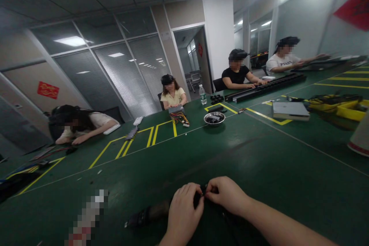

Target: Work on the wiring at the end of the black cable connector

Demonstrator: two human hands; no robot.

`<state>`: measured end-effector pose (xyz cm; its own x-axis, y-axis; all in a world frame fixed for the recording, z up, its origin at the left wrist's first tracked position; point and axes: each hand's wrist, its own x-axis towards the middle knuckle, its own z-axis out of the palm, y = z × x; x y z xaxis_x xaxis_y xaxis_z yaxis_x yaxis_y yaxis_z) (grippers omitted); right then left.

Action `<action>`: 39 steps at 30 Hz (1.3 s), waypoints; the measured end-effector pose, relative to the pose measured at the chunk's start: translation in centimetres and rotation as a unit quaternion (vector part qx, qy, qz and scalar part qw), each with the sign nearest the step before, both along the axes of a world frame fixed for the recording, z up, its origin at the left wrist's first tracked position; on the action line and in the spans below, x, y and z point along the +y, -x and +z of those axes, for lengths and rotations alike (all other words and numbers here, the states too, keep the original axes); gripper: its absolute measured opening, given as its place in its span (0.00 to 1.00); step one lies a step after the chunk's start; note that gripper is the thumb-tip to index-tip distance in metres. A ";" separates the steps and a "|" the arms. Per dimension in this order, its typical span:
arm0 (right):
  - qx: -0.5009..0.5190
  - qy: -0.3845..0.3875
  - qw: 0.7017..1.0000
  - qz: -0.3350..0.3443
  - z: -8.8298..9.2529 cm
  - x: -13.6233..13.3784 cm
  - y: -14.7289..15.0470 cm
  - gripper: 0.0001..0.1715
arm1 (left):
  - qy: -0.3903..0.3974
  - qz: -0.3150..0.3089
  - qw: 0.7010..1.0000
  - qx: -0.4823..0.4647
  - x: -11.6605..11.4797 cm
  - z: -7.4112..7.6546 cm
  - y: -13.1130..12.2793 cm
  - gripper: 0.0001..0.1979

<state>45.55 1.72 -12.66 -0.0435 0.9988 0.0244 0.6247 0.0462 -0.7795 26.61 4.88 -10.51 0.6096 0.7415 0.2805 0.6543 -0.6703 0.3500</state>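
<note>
My left hand (186,213) and my right hand (227,196) meet low in the middle of the view, just above the green table (273,169). Thumb and fingers of both are closed around a small dark part (203,189) between them, mostly hidden, whose kind I cannot make out. Left of my left hand lies a dark tube-shaped object (147,216) with a small bright tip; its right end runs behind that hand. Some dark shape, perhaps a cable, shows faintly under my right wrist.
A metal bowl (214,119) of dark parts stands beyond my hands. Several people sit around the table. Farther off are a bottle (202,95), a grey box with coloured wires (177,112), a long black rail (265,87), a pale box (290,110) and yellow trays (351,109).
</note>
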 end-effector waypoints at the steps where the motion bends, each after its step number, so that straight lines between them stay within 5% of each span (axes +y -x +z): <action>1: 0.003 0.000 1.000 0.001 0.0 0.0 0.0 0.07 | 0.000 0.000 1.000 -0.001 0.0 0.1 0.0 0.07; 39: 0.006 -0.005 1.000 0.007 -0.4 0.1 -0.2 0.08 | 0.009 0.006 1.000 0.005 0.1 0.0 0.1 0.11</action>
<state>45.73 1.80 -13.09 -0.0568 0.9977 0.0356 0.6147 0.0631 -0.7863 26.50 5.02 -10.48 0.6035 0.7536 0.2604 0.6656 -0.6560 0.3558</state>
